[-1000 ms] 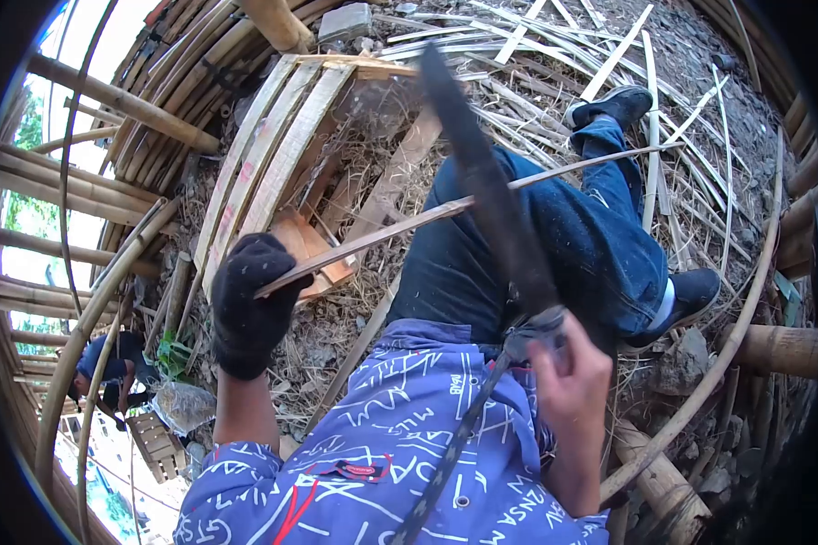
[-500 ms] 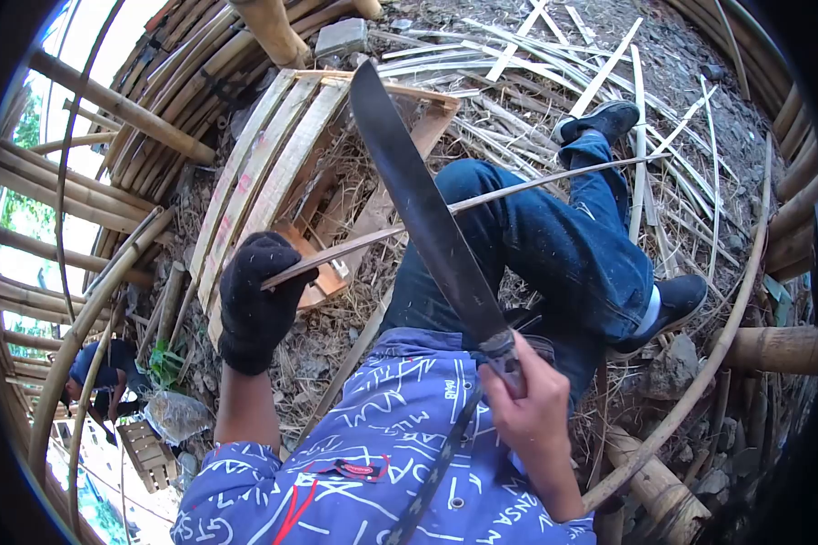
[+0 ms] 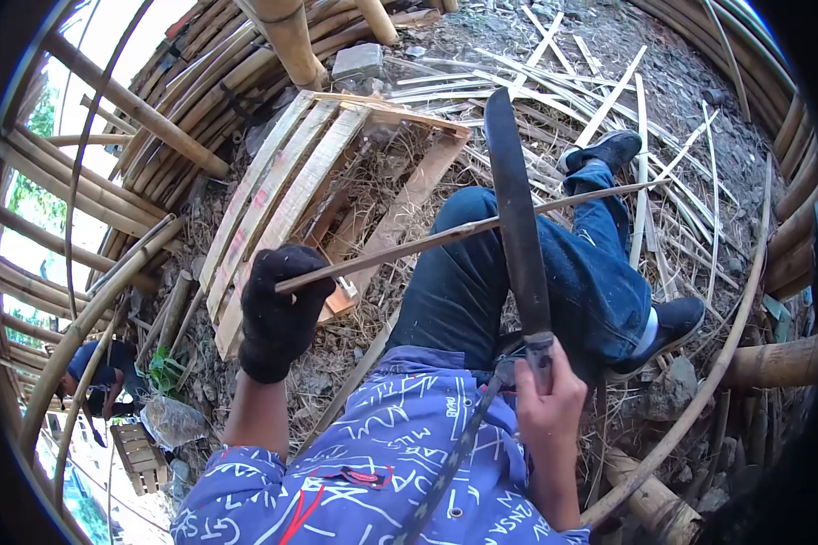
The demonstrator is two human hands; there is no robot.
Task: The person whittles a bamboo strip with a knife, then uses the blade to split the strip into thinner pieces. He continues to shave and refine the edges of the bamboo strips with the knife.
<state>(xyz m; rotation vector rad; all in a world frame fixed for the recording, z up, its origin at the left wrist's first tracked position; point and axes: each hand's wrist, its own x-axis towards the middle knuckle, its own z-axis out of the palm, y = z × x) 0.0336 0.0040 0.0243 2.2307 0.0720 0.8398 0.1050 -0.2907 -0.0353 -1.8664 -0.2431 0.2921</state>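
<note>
My left hand (image 3: 284, 309), in a black knitted glove, is closed around one end of a long thin bamboo strip (image 3: 409, 245). The strip runs to the right over my bent knee, its far end near my shoe. In my bare right hand (image 3: 552, 395) is the handle of a machete (image 3: 518, 218) with a broad dark blade pointing away from me. That blade crosses the strip about midway along, overlapping it in this view. Both legs, in blue jeans (image 3: 454, 282), lie beneath the strip and the blade.
A slatted wooden crate (image 3: 282, 195) lies tipped on the ground left of my knees. Split bamboo strips (image 3: 600, 100) are scattered ahead. Bamboo poles (image 3: 136, 113) frame both sides. At the far left a person (image 3: 100, 372) bends over near a small crate (image 3: 143, 456).
The machete has moved to the right along the strip, and its blade now stands more upright in view. My left hand has shifted slightly right, still gripping the strip.
</note>
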